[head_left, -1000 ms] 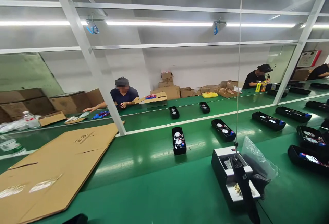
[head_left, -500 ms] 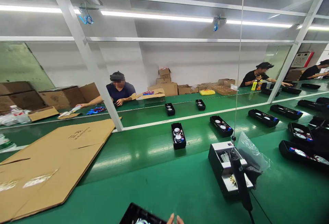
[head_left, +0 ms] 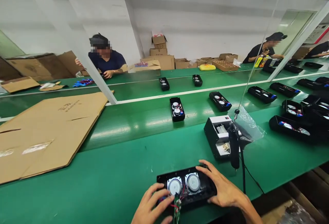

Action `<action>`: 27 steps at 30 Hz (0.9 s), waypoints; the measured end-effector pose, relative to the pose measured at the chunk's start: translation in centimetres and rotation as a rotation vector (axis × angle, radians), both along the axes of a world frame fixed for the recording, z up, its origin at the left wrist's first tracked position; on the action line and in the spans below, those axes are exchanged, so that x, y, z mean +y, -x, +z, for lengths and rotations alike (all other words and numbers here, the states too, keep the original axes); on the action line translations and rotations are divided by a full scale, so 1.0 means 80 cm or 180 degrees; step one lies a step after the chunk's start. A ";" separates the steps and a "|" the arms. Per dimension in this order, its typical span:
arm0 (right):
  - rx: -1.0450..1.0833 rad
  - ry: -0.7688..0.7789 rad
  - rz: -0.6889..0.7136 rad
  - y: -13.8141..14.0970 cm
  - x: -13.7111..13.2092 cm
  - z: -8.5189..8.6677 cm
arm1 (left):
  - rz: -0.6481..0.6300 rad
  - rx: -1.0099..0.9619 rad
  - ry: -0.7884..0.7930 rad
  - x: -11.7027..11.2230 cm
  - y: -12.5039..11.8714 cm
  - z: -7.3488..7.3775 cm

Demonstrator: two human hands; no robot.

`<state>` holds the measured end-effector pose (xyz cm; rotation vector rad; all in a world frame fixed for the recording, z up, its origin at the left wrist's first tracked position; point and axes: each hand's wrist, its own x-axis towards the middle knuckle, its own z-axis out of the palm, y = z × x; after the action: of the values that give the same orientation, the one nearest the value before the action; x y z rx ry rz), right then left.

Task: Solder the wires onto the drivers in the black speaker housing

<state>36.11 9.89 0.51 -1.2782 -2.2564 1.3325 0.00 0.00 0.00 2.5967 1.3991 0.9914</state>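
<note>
At the lower centre of the frame, a black rectangular plastic casing (head_left: 193,201) with two round grey speakers (head_left: 192,183) is lying on the smooth green tabletop (head_left: 102,189). The right hand (head_left: 224,187) is gripping its right end, fingers and thumb spread across it. The left hand (head_left: 151,206) is covering part of its left end, fingers spread (their contact with the slim green circuit board (head_left: 177,211) is looking unclear).
</note>
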 end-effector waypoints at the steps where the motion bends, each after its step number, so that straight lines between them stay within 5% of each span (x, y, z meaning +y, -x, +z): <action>1: 0.0001 -0.0082 -0.0145 -0.001 -0.007 0.003 | -0.0088 0.0040 0.0017 0.003 -0.006 -0.004; 5: 0.0639 -0.1114 -0.0607 0.016 -0.048 0.004 | -0.0431 0.0000 -0.0031 0.015 -0.028 -0.010; 10: 0.1374 -0.2252 -0.0437 0.088 -0.087 -0.012 | -0.0279 -0.0617 0.0097 0.026 -0.048 0.008; 14: 0.1625 -0.2342 -0.0614 0.125 -0.090 -0.017 | -0.0554 -0.0876 0.0229 0.033 -0.049 0.026; 22: 0.0948 -0.1955 -0.0233 0.085 -0.054 0.032 | 0.0023 -0.1098 0.0595 0.029 -0.033 0.030; 27: 0.0585 -0.2373 0.0455 0.091 -0.048 0.038 | 0.0023 -0.0586 0.0609 0.021 -0.036 0.041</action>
<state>28.85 6.08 3.56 -0.7103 -2.3795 0.4974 2.84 1.64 3.28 2.3034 1.3843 1.0129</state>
